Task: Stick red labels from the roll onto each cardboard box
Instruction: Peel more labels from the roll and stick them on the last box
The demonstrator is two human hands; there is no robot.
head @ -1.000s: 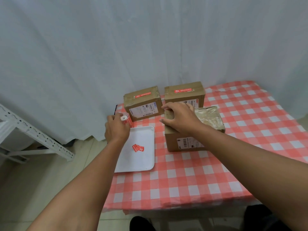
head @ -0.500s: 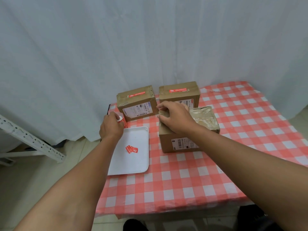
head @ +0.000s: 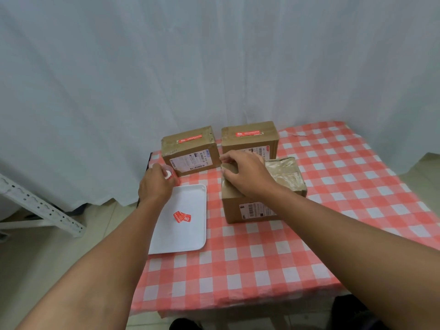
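Both forearms are bare from elbow to wrist, with no sleeve, watch, band or glove in sight. The left hand [head: 154, 186] and the right hand [head: 247, 175] are uncovered too, and no ring shows on the fingers [head: 228, 158]. At 6 o'clock, dark rounded shapes [head: 183, 324] show below, too dim to identify.

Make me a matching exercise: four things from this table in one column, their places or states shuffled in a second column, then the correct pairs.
Column 1:
1. label roll
2. white tray
3. front box
4. back-left box

Column 2:
A. holds loose red labels
B. right hand rests on its top
C. held in left hand
D. long red label on top, no hand on it

Pairs: 1-C, 2-A, 3-B, 4-D
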